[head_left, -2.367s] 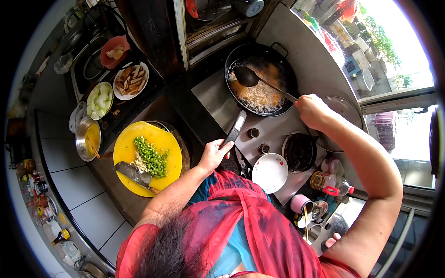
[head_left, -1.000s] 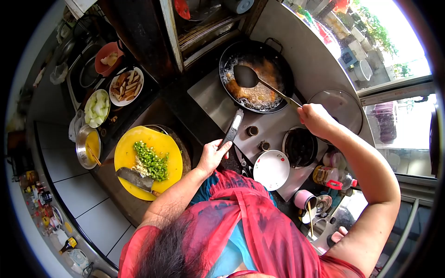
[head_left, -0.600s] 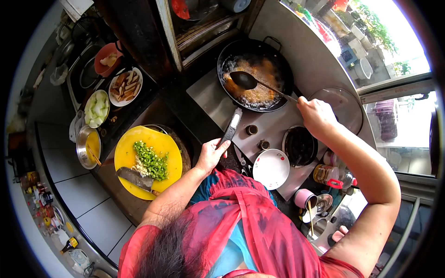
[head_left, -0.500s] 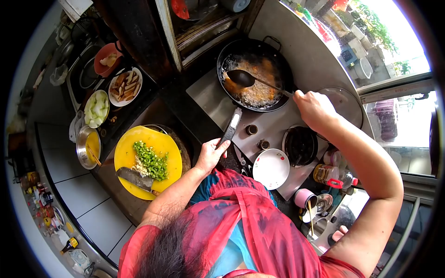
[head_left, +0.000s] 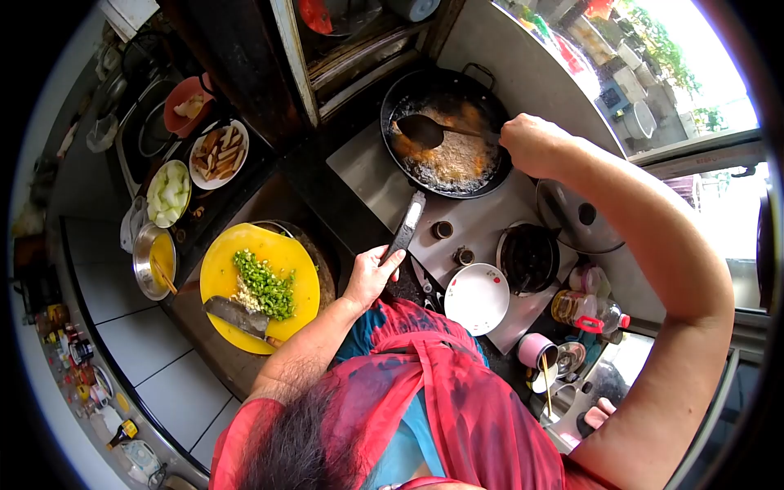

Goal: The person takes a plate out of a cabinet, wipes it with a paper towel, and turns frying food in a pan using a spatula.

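In the head view, a black wok [head_left: 398, 106] stands on the stove with bubbling oil and orange-brown pieces frying in it. My left hand [head_left: 371, 276] is closed round the wok's long handle [head_left: 406, 224]. Over the wok's far right side, my right hand [head_left: 532, 145] grips the handle of a dark ladle [head_left: 421, 131]. The ladle's bowl lies over the frying food at the wok's left. Below the wok, a white plate [head_left: 476, 300] sits on the near side of the stove.
Left of me, a yellow cutting board [head_left: 220, 269] carries chopped green onion [head_left: 265, 282] and a cleaver [head_left: 237, 317]. Beyond are a steel bowl [head_left: 149, 282] and a plate of brown strips [head_left: 219, 155]. At right are a glass lid [head_left: 576, 216] and an oil bottle [head_left: 576, 310].
My right hand has moved away from me, toward the wok's far side, swinging the ladle's handle with it. The ladle's bowl has shifted slightly left. My left hand stays on the wok handle.
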Demonstrator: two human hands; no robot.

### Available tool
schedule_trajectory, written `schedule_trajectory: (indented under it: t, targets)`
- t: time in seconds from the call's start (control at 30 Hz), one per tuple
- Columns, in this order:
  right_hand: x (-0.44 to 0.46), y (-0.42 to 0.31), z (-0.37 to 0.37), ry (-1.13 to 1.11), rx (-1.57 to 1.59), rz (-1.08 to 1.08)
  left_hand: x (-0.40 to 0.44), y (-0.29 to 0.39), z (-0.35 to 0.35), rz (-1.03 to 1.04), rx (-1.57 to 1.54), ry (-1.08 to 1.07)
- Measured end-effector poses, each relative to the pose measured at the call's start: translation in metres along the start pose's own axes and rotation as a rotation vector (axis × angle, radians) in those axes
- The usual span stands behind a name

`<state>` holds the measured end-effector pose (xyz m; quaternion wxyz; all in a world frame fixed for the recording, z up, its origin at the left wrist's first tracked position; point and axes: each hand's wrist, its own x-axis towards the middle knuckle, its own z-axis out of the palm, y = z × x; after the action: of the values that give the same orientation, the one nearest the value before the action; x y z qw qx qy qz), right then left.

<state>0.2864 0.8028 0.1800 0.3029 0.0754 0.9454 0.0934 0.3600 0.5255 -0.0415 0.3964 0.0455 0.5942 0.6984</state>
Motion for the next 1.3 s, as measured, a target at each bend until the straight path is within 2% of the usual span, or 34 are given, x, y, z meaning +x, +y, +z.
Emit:
schedule_trajectory:
  t: [0.17,0.27,0.4,0.5,0.6,0.7,0.83,1.0,1.1,1.3]
  targets:
    - [0.002,-0.006,-0.009,-0.063,-0.038,0.017,0.000,-0.001,0.003,-0.005,-0.022,0.011]
    - [-0.011,-0.022,-0.013,-0.017,-0.154,-0.060,0.000,0.000,0.004,-0.007,-0.008,0.016]
    - [-0.001,-0.027,0.002,0.023,-0.152,-0.046,0.000,0.000,0.004,-0.003,-0.016,0.008]
    - [0.000,-0.024,0.007,0.062,-0.147,-0.114,0.000,-0.001,0.005,-0.008,-0.032,0.020]
    - [-0.002,-0.023,0.007,-0.008,-0.058,0.031,0.000,0.000,0.005,-0.002,-0.044,0.019]
    - [0.012,0.000,0.040,0.110,0.117,0.116,0.001,-0.002,0.005,0.004,-0.043,0.020]
    - [0.014,0.030,0.077,0.197,0.234,0.026,0.000,-0.001,0.005,-0.005,-0.027,0.019]
    - [-0.015,0.024,0.105,0.311,0.621,0.027,-0.001,0.002,0.004,-0.008,-0.013,0.011]
    - [-0.019,0.020,0.122,0.401,0.615,0.050,-0.001,0.000,0.004,-0.008,-0.017,0.006]
    - [-0.021,0.018,0.133,0.435,0.540,0.157,-0.001,0.001,0.003,-0.003,0.006,0.002]
